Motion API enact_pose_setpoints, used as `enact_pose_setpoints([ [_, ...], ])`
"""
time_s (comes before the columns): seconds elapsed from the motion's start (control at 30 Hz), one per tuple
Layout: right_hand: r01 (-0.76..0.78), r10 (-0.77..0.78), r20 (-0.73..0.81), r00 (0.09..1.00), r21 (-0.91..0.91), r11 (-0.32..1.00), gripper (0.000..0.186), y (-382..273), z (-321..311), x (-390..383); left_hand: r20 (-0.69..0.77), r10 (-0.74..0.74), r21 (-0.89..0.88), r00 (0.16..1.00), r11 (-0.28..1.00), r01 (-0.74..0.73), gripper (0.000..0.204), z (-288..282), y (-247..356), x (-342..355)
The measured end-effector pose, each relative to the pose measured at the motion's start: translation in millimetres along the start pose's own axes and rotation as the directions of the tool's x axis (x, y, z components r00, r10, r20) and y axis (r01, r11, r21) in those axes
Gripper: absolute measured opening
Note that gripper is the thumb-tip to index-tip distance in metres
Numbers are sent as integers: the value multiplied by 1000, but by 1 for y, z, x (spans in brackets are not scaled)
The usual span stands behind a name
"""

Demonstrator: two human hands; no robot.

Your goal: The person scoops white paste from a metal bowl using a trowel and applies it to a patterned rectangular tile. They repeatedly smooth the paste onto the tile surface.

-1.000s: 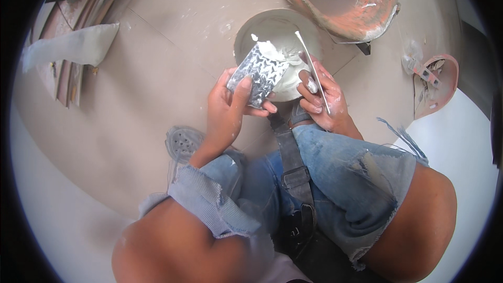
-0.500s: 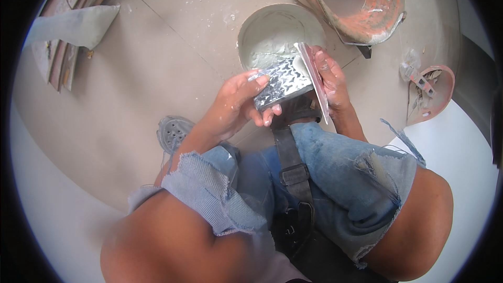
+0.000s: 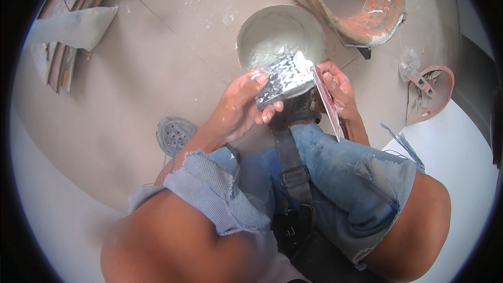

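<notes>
My left hand [image 3: 243,99] grips a small dark tile piece [image 3: 280,81] by its left end, thumb on top and fingers beneath. White paste fills the wavy grooves on its upper face and piles up thickly at its right end. In my right hand [image 3: 338,86] is a thin, flat reddish plate [image 3: 326,97] with a pale edge, held nearly upright just right of the tile piece. Beyond both hands stands a round tub [image 3: 241,47] with pale paste [image 3: 275,39] inside. White smears show on my fingers.
An orange, paste-crusted bucket [image 3: 385,23] stands at the far right. Near it lies a cut pink container [image 3: 445,94] with debris. Stacked strips [image 3: 65,65] and a translucent sheet [image 3: 78,26] lie at the far left. My sandal [image 3: 175,133] rests on the tiled floor [image 3: 126,110].
The plate in my right hand has moved right and slightly nearer, off the tile piece's end. More white paste now sits on that end. My left hand has barely moved.
</notes>
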State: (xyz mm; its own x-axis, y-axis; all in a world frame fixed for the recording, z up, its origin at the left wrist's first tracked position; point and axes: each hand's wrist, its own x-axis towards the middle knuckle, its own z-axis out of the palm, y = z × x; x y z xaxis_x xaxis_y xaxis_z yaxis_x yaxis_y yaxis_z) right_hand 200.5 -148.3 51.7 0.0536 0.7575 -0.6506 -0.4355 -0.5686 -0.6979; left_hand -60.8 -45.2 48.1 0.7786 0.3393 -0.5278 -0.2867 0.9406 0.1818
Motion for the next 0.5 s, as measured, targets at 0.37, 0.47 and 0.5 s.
enact_pose_setpoints([
  [0.37, 271, -343, -190, 920, -322, 907, 47, -25, 7, -13, -218, 261, 445, 940, 884, -142, 40, 7, 13, -9],
  [0.47, 431, -559, 103, 823, -753, 497, 36, -34, -6, -21, -201, 313, 523, 928, 836, -169, 35, 6, 8, -8],
  [0.5, 514, -615, 145, 775, -711, 480, 30, -43, 11, -17, -202, 332, 547, 921, 818, -175, 33, 8, 8, -11],
])
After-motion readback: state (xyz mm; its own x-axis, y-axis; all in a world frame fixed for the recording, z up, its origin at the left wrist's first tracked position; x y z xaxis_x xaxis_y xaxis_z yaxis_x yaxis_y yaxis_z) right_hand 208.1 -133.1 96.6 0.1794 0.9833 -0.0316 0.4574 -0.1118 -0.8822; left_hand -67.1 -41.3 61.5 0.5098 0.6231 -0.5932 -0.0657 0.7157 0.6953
